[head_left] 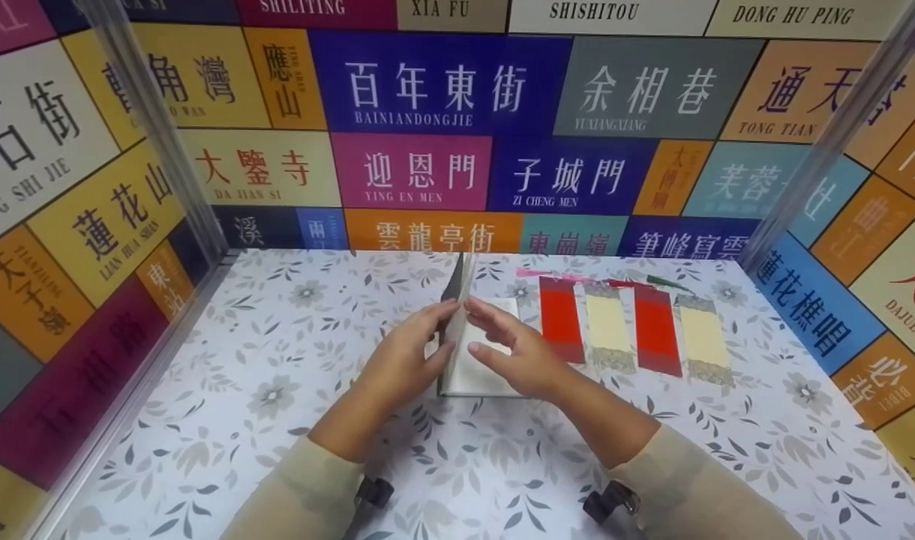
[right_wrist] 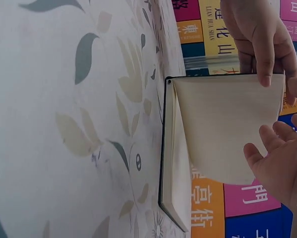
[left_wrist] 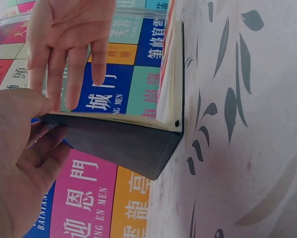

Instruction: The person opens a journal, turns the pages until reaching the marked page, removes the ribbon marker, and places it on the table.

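A notebook with a dark cover [left_wrist: 121,141] and blank cream pages [right_wrist: 228,119] lies opened on the table, its front cover and some leaves standing upright. My left hand [head_left: 409,349] pinches that raised cover and leaves, thumb on the page side and fingers behind the cover. Across from it, my right hand [head_left: 529,356] hovers over the flat page block [head_left: 480,375], its fingers mostly straight. Its index fingertip is close to the raised leaves' outer edge; I cannot tell whether it touches. To its right lie red bookmarks [head_left: 562,319] and cream bookmarks [head_left: 610,326].
The bookmarks have tassels [head_left: 667,283] at their far ends. A white cloth with grey leaves and flowers covers the table [head_left: 277,450]. Panels with coloured sign blocks [head_left: 435,82] rise at the back and both sides, with clear posts [head_left: 165,142] at the corners.
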{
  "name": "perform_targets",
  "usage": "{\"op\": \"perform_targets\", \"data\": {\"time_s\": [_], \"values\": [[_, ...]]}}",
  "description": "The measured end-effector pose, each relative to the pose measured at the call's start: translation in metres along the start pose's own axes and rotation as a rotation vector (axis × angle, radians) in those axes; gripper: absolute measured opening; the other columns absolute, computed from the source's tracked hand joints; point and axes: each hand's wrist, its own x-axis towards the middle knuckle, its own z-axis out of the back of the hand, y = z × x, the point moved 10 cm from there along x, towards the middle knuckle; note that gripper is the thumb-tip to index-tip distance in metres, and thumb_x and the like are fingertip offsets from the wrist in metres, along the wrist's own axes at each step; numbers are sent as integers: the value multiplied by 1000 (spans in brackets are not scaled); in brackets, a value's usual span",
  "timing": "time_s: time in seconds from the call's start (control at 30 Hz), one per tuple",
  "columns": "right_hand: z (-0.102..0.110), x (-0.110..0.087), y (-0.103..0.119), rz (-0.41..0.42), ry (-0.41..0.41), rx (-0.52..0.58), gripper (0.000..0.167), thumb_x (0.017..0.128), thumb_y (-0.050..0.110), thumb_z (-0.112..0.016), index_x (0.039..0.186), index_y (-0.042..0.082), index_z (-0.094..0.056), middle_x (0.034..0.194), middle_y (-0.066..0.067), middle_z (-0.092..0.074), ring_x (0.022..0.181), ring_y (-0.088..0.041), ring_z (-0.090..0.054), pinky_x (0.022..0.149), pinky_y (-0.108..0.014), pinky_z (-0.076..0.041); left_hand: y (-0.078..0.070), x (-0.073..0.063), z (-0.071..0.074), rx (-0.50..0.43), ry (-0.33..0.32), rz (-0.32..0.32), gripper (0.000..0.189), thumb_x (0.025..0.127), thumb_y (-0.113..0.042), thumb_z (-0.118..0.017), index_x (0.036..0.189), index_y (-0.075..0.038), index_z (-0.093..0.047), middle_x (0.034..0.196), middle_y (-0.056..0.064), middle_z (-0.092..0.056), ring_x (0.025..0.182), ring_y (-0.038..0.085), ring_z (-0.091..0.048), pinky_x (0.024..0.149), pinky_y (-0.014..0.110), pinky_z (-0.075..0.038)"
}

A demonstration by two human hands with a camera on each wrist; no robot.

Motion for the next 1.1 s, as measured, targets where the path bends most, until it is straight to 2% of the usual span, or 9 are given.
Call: {"op": "perform_targets", "data": {"time_s": [0.1, 0.2, 0.4, 0.5, 0.6, 0.67, 0.8, 0.93, 1.1], "values": [[-2, 2, -1, 4, 6, 30, 68, 105, 36, -69, 166, 32, -39, 171, 12, -43, 157, -16, -46, 130, -52, -38, 4, 0, -5, -32, 49, 63, 68, 102, -27, -75, 163, -31, -44, 158, -2, -60, 141, 18, -63, 119, 39, -53], [-1, 1, -2, 5, -2, 52, 69, 104, 35, -71, 166, 30, -40, 173, 8, -42, 158, -19, -46, 130, -51, -38, 7, -2, -9, -58, 91, 81, 76, 100, -35, -77, 165, -36, -38, 160, -2, -58, 144, 20, -61, 123, 44, -49], [2, 1, 0, 19, -34, 13, 66, 101, 34, -75, 162, 30, -48, 172, 4, -42, 155, -22, -50, 128, -49, -42, 7, -4, -15, -78, 136, 14, 82, 99, -41, -77, 168, -36, -32, 167, -3, -50, 153, 21, -52, 128, 45, -43], [4, 1, -1, 20, -62, -47, 58, 102, 34, -74, 157, 29, -56, 170, 4, -45, 154, -22, -51, 126, -47, -45, 5, -4, -16, -88, 144, -31, 84, 98, -34, -76, 169, -30, -32, 167, -1, -50, 153, 22, -51, 130, 45, -40], [9, 0, -4, 16, -91, -82, 50, 103, 34, -72, 152, 29, -62, 168, 5, -48, 155, -22, -49, 124, -46, -47, 6, -4, -16, -93, 148, -45, 85, 97, -28, -75, 170, -28, -31, 166, -1, -52, 151, 22, -54, 130, 44, -39], [12, -1, -7, 13, -110, -79, 48, 103, 35, -72, 150, 29, -64, 167, 5, -50, 156, -22, -48, 124, -46, -47, 8, -3, -16, -99, 151, -33, 85, 96, -26, -74, 170, -28, -31, 166, -1, -52, 150, 22, -55, 130, 45, -39], [24, -6, -18, -37, -168, -59, 43, 102, 41, -72, 144, 31, -69, 162, 8, -55, 153, -21, -51, 123, -46, -48, 16, -3, -21, -90, 185, 44, 83, 97, -26, -71, 169, -36, -31, 168, -4, -49, 153, 20, -51, 131, 47, -38], [38, -12, -33, -113, -235, -56, 37, 100, 45, -74, 134, 30, -75, 153, 8, -61, 149, -21, -55, 120, -45, -51, 25, -2, -31, -25, 239, 88, 70, 104, -28, -66, 167, -36, -36, 171, -6, -44, 159, 19, -42, 133, 47, -35], [46, -17, -44, -129, -252, -42, 29, 100, 32, -76, 128, 22, -77, 150, 2, -62, 148, -24, -54, 120, -45, -51, 33, -2, -48, 92, 321, 46, 62, 106, -24, -66, 164, -30, -44, 176, -4, -37, 163, 22, -36, 134, 48, -33]]}}
